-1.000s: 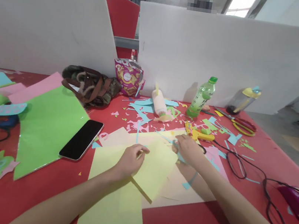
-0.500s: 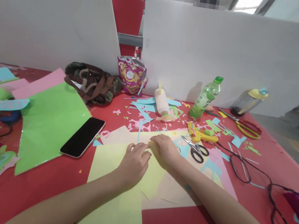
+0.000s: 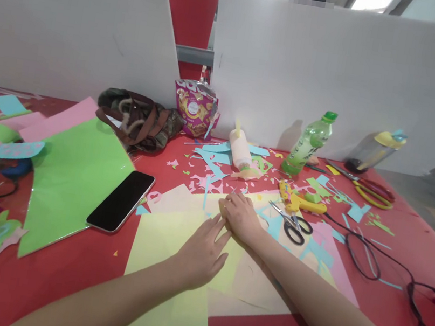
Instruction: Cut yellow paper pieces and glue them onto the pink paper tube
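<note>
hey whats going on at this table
A person is working a yellow sheet of paper on a red table. The left hand lies flat on it, fingers spread. The right hand rests curled at the sheet's far edge, pinching or pressing, I cannot tell which. Black-handled scissors lie just right of that hand, untouched. A phone lies on a green sheet to the left, and paper scraps are scattered about.
</note>
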`<state>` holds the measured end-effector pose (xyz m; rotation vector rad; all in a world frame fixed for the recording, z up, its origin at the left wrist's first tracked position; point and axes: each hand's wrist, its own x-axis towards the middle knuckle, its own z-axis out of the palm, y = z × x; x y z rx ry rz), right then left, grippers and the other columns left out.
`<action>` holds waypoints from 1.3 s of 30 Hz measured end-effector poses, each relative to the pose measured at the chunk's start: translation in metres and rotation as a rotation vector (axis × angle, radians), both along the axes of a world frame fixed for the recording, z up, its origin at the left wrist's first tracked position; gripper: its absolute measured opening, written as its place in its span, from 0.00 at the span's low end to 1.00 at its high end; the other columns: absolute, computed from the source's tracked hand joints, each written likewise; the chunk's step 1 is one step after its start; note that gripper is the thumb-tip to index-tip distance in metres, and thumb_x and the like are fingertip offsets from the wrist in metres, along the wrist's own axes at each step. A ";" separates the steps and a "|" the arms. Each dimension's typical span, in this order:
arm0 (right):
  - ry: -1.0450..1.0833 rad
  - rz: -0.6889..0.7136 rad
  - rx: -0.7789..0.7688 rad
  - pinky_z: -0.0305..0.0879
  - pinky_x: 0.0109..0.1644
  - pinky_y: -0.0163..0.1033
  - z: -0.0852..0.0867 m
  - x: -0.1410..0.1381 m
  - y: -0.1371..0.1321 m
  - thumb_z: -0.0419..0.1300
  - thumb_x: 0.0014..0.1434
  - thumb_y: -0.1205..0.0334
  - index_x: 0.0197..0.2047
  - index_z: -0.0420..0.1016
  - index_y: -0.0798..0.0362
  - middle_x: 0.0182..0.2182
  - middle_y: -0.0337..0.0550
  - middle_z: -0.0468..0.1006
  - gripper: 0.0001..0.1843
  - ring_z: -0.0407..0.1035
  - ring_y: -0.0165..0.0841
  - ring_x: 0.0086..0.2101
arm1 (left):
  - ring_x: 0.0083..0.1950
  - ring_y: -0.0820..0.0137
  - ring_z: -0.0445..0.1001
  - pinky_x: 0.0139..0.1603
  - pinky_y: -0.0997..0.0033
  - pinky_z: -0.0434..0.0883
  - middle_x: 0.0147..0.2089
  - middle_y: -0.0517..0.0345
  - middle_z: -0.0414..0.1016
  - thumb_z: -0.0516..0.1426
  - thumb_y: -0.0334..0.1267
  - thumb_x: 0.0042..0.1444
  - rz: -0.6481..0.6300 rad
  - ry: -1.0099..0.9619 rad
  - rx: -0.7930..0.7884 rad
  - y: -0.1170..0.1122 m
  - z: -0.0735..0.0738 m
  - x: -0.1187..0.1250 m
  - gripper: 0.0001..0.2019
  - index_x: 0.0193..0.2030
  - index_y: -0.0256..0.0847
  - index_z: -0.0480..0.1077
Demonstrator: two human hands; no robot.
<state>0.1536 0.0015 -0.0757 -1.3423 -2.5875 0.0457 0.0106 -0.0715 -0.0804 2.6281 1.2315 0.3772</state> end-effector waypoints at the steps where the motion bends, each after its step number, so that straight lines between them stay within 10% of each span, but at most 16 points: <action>1: -0.003 -0.008 -0.004 0.51 0.41 0.39 0.000 0.000 0.000 0.50 0.55 0.72 0.42 0.68 0.56 0.40 0.49 0.69 0.12 0.58 0.37 0.41 | 0.63 0.50 0.50 0.58 0.48 0.56 0.60 0.33 0.55 0.46 0.38 0.57 -0.001 0.008 -0.003 0.000 0.000 0.000 0.22 0.56 0.29 0.57; 39: -0.052 0.038 0.041 0.47 0.49 0.46 0.004 0.000 -0.005 0.48 0.56 0.71 0.42 0.67 0.56 0.44 0.51 0.69 0.11 0.56 0.39 0.45 | 0.63 0.51 0.50 0.58 0.45 0.55 0.60 0.34 0.56 0.45 0.38 0.57 -0.008 -0.037 0.000 0.000 -0.003 -0.001 0.20 0.55 0.31 0.58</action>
